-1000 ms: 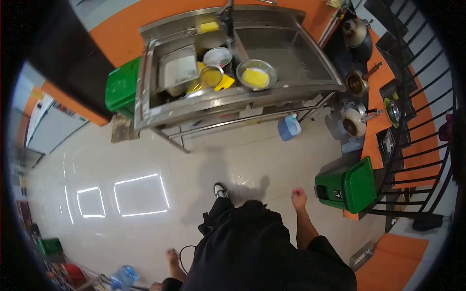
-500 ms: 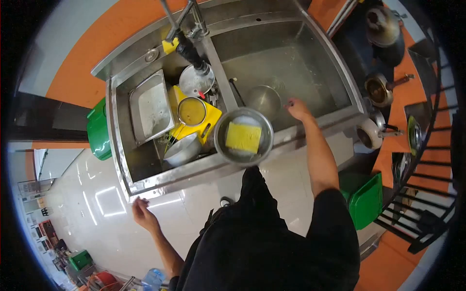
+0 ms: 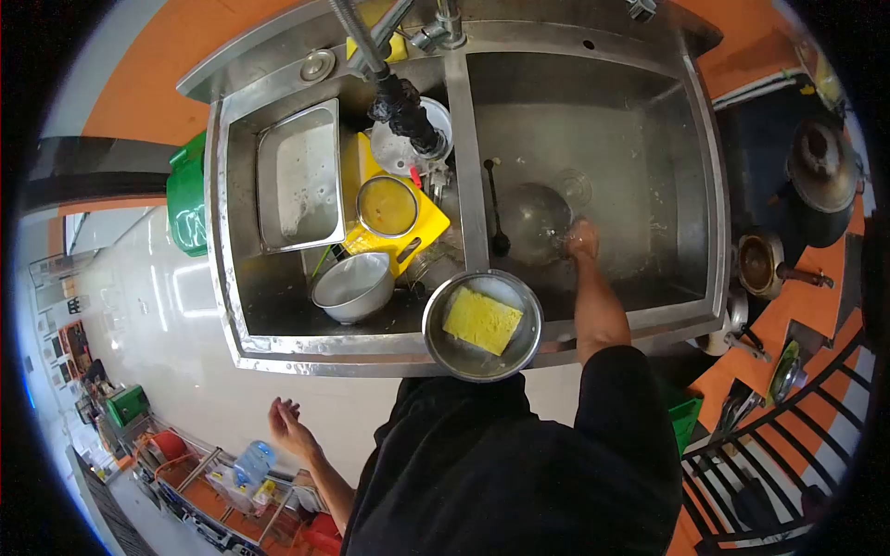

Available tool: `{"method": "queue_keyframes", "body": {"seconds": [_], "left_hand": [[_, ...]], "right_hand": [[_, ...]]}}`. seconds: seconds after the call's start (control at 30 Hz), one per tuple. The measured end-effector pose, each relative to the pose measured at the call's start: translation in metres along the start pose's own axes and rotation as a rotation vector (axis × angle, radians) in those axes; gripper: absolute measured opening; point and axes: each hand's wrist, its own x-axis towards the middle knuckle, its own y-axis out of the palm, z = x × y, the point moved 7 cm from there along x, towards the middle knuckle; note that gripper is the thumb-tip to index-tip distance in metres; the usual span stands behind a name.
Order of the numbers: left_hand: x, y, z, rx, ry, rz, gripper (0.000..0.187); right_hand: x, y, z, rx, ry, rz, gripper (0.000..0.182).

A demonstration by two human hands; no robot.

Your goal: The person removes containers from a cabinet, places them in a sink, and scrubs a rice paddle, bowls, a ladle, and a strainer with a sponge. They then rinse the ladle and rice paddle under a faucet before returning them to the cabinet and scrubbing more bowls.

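Observation:
My right hand (image 3: 582, 239) is down in the water of the right basin, its fingers closed at the right rim of a round metal bowl (image 3: 530, 222) that lies under the surface. The water partly blurs the fingertips. My left hand (image 3: 289, 424) hangs in front of the sink, holding nothing, with its fingers apart. On the sink's front edge, between my arms, stands a metal bowl (image 3: 438, 345) with a yellow sponge (image 3: 483, 321) in it. A dark, long-handled utensil (image 3: 494, 199) lies left of the submerged bowl.
The left basin holds a rectangular metal pan (image 3: 318, 171), a yellow board (image 3: 428, 222), a round strainer (image 3: 388, 206) and a white bowl (image 3: 354, 285). A black-wrapped spray hose (image 3: 403, 113) hangs above them. Pots, including a handled one (image 3: 760, 264), stand at right.
My right hand has gone down into the water to the submerged bowl's rim. My left hand has come away from the sink's corner, and the view has shifted.

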Motion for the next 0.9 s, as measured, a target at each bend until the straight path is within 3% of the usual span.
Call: {"method": "queue_keyframes", "body": {"seconds": [0.03, 0.13, 0.23, 0.33, 0.47, 0.53, 0.57, 0.63, 0.83, 0.9], "left_hand": [[0.006, 0.009, -0.006, 0.004, 0.018, 0.019, 0.025], [0.019, 0.036, -0.027, -0.006, 0.061, 0.073, 0.025], [0.023, 0.055, -0.038, -0.052, 0.105, 0.113, 0.026], [0.02, 0.059, -0.041, -0.028, 0.133, 0.119, 0.025], [0.005, 0.038, -0.023, -0.024, 0.114, 0.091, 0.025], [0.003, 0.027, -0.009, -0.056, 0.078, 0.06, 0.025], [0.001, 0.022, -0.002, -0.089, 0.046, 0.038, 0.025], [-0.002, 0.019, 0.008, -0.13, 0.015, 0.017, 0.025], [-0.01, 0.027, -0.007, -0.124, 0.05, 0.013, 0.024], [-0.016, 0.024, -0.009, -0.132, 0.078, 0.015, 0.024]], "right_hand": [[-0.001, -0.018, -0.002, 0.317, 0.057, -0.082, 0.043], [-0.033, -0.074, 0.039, 0.068, -0.099, -0.192, 0.036], [-0.022, -0.076, 0.023, 0.014, -0.01, -0.281, 0.037], [-0.036, -0.071, 0.006, 0.223, -0.049, -0.294, 0.039], [-0.034, -0.062, -0.012, 0.184, -0.041, -0.339, 0.043], [-0.028, -0.052, -0.038, 0.738, 0.269, -0.194, 0.041], [-0.03, -0.054, -0.04, 0.74, 0.268, -0.197, 0.041], [-0.041, -0.087, -0.032, 0.263, 0.095, -0.485, 0.039], [-0.046, -0.104, -0.049, 0.348, 0.088, -0.633, 0.041], [-0.048, -0.112, -0.054, 0.323, 0.082, -0.542, 0.041]]}}
